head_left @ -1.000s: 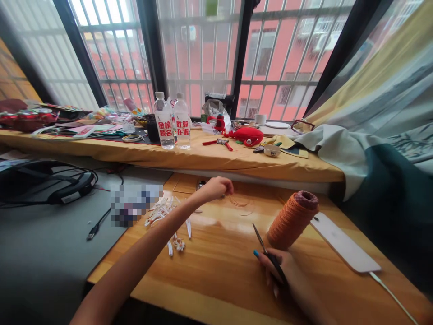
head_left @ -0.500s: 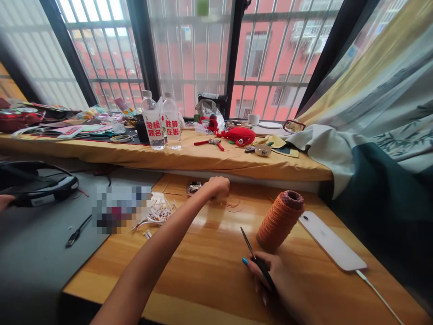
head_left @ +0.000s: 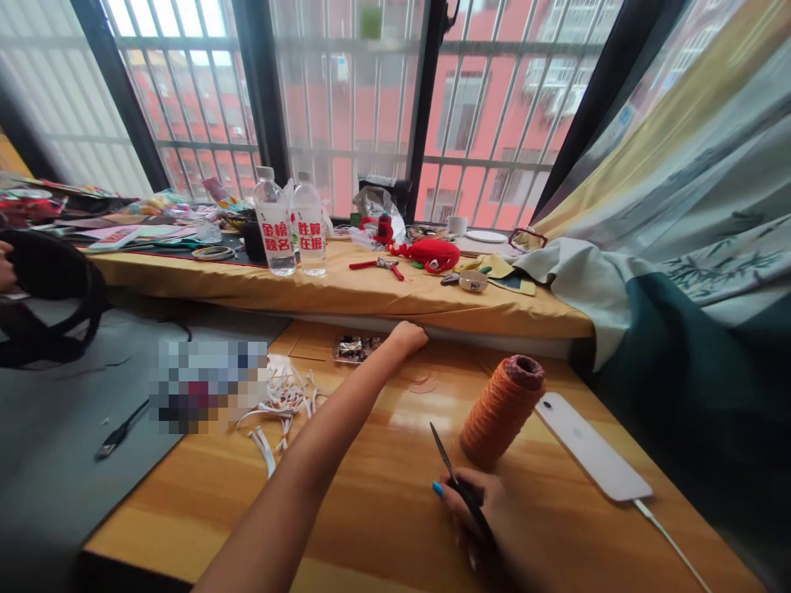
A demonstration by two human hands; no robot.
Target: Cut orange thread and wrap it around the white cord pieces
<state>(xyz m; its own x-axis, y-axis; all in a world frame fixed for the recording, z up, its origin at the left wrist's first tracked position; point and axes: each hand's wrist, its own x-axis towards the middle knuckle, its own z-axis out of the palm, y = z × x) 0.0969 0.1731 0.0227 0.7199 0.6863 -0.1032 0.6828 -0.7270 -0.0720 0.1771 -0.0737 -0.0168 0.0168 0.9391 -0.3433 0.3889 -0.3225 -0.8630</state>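
Note:
My left hand (head_left: 408, 338) reaches far across the wooden table (head_left: 371, 502), its fingers curled closed near the table's back edge, beside thin loops of orange thread (head_left: 423, 383); what it pinches is hidden. A small tray of dark bits (head_left: 353, 348) lies just left of it. My right hand (head_left: 488, 515) rests on the table near me, closed round the handles of dark scissors (head_left: 454, 482) whose blades point up and left. A cone of orange thread (head_left: 502, 408) stands tilted just behind that hand.
A white phone (head_left: 590, 449) on a cable lies at the right. White strips (head_left: 278, 403) are scattered at the left. Two water bottles (head_left: 287, 222), red pliers (head_left: 376, 266) and a red plush toy (head_left: 432, 254) sit on the yellow-covered sill. Another person's hand (head_left: 5, 265) holds a black bag at far left.
My left hand has stretched farther toward the back edge of the table. The view has shifted right. The black bag at the left has been lifted by another person.

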